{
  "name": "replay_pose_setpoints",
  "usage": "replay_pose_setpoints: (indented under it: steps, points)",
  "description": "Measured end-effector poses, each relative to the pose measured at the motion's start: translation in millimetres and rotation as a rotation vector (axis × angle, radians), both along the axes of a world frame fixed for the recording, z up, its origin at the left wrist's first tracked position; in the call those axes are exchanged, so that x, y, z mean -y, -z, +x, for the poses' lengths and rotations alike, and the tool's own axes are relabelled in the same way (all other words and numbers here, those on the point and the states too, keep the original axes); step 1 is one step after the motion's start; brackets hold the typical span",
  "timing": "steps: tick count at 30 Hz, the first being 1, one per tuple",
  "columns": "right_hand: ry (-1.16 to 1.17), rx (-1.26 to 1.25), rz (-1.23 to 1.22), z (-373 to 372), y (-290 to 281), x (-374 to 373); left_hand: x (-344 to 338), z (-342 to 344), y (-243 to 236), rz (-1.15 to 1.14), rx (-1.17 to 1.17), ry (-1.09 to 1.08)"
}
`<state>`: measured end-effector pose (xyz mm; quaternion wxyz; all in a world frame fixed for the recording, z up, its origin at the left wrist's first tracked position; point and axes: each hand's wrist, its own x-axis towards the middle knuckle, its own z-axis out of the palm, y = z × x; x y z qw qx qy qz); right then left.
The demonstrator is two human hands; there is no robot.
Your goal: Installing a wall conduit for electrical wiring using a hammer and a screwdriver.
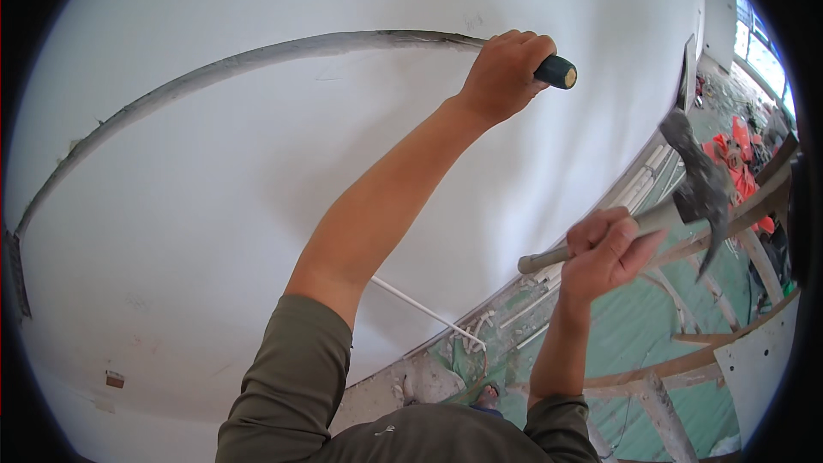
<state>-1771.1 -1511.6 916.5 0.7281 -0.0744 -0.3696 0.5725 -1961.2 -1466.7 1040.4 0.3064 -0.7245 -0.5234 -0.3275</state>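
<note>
My left hand (504,77) is raised against the white wall (429,154), fingers wrapped round a chisel (557,72). Its dark green handle, with a yellowish round end, sticks out on the right of my fist; the blade is hidden by the hand. A long groove (257,57) cut in the wall runs from the left and ends at this hand. Lower and to the right, my right hand (604,253) grips a claw hammer (703,180) by its pale shaft. The dark metal head is held away from the wall, apart from the chisel.
A wooden trestle frame (660,373) stands at the right over a green floor covering (626,334). White pipes (643,176) and rubble lie along the wall's foot; one thin pipe (429,310) leans there. Red bags (739,154) lie farther right. A small box opening (115,379) sits low left.
</note>
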Motion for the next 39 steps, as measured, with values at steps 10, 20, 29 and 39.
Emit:
replay_pose_setpoints:
  steps: [10,20,29,39]
  points:
    - [-0.091,0.074,-0.071,-3.4,-9.3,-8.9,-1.8,-1.7,0.8,-0.005,0.022,0.013]
    - [-0.279,0.386,0.062,-6.6,-16.1,-13.9,0.0,-5.6,0.9,-0.034,-0.026,-0.022]
    - [-0.203,0.425,0.014,-1.9,-24.6,-11.3,0.8,-3.8,-1.2,-0.064,-0.006,-0.018]
    - [-0.343,0.455,-0.087,57.5,80.1,59.1,154.4,89.9,63.6,-0.424,0.419,0.185]
